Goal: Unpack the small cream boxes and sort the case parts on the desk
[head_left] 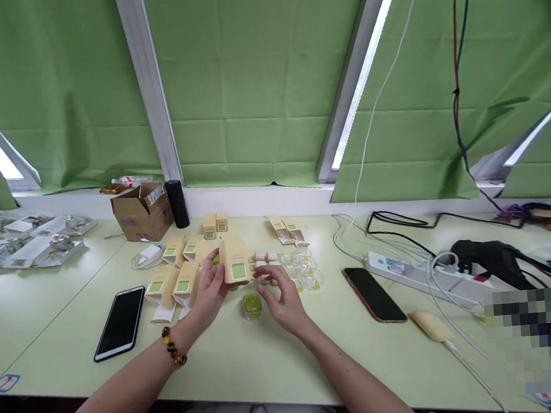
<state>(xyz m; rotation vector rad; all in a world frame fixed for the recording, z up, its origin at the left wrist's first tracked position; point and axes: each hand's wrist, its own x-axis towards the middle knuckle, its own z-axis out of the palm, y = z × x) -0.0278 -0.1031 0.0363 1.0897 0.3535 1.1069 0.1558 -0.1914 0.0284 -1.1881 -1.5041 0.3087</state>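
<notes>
My left hand (209, 289) is closed around a small beige carton (235, 260) with a green window, holding it upright above the table. Close to the carton's right side is my right hand (282, 295), its thumb and fingers curved but apart. Nothing shows between them. Just below the carton stands a small clear container with a green top (252, 305). Pale pink cylinders (266, 257) lie behind my right fingers, partly hidden. To their right sit several clear plastic cups (304, 269) with yellow bits inside. Several similar beige cartons with open flaps (162, 284) are left of my left hand.
Two small closed cartons (215, 224) and more open cartons (287, 230) stand farther back. A phone (120, 324) lies left, another phone (374, 294) right. Beyond it are a power strip (424, 277), cables and a yellow mouse-shaped object (431, 326). A cardboard box (142, 214) stands back left beside a black cylinder (177, 203).
</notes>
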